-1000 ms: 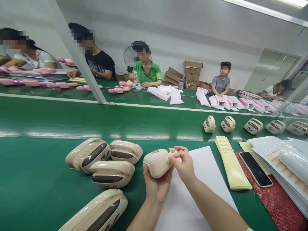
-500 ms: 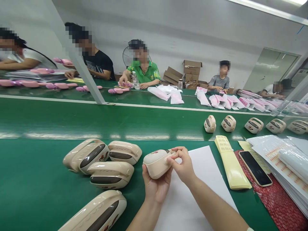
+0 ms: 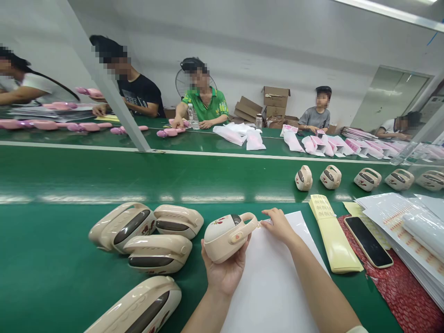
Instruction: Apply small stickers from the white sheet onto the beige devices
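Observation:
My left hand [image 3: 225, 273] holds a small cream portable speaker [image 3: 222, 240] from below, its carrying handle raised toward the right. The speaker has a pale, rounded face with a red-brown print, a dark window and an oval mark at the handle joint. Just right of the handle is my right hand [image 3: 277, 225], index finger and thumb apart; a tiny clear bit near the thumb tip is too small to name. Under both hands lies a white paper sheet [image 3: 270, 282]. Several similar cream speakers [image 3: 157, 252] lie on the green table to the left.
Yellow sticker sheets [image 3: 335, 240], a phone [image 3: 368, 241] on red bubble wrap [image 3: 398, 291] and plastic-covered sheets [image 3: 409, 226] lie at right. More speakers [image 3: 367, 179] line the green strip beyond. Co-workers sit across, with pink items [image 3: 169, 132] and a slanted post [image 3: 118, 101] between.
My right hand has come off the speaker's side and shifted right, its fingers parting. The speaker has turned in my left hand, so its handle and side mark now show.

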### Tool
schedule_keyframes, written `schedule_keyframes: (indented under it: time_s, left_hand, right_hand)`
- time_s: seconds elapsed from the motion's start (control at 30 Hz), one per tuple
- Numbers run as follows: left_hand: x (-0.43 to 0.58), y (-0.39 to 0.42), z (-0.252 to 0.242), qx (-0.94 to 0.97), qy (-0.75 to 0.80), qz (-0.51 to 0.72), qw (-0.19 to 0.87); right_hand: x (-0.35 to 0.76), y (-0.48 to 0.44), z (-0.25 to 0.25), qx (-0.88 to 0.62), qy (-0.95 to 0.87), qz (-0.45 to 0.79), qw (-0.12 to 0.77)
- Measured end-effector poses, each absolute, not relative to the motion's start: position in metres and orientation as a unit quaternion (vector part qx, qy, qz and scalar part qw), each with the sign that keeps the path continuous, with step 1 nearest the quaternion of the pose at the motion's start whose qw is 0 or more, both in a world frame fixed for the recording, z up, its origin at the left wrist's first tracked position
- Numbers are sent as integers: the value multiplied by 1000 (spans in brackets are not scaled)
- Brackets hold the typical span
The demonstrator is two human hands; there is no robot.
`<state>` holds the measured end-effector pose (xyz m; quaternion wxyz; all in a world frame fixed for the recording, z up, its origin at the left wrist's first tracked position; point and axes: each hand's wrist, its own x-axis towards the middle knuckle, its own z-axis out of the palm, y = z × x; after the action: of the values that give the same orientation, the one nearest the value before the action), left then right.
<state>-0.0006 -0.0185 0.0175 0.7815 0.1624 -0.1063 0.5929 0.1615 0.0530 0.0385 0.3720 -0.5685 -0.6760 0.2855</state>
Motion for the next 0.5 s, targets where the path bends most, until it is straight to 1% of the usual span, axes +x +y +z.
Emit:
schedule_keyframes:
  time_s: [0.07, 0.13, 0.23, 0.33, 0.4, 0.5]
  left_hand:
    - [-1, -18, 15, 160, -109, 588, 786]
    - [-2, -18, 13, 150, -101, 585, 791]
    - [-4, -16, 12, 148, -66, 595, 787]
    - [-4, -16, 15, 171, 14, 624, 763]
    - [-3, -17, 19, 214, 109, 648, 723]
    - [2, -22, 25, 335, 281, 681, 588]
  right_hand:
    - [162, 55, 34, -576, -685, 286, 344]
    - [160, 56, 31, -576, -680, 295, 344]
    - [160, 57, 36, -574, -666, 312, 359]
    - [168, 53, 54, -557, -617, 371, 414]
    - [173, 46, 71, -523, -578, 427, 457]
    - [175, 29, 96, -463, -569, 482, 479]
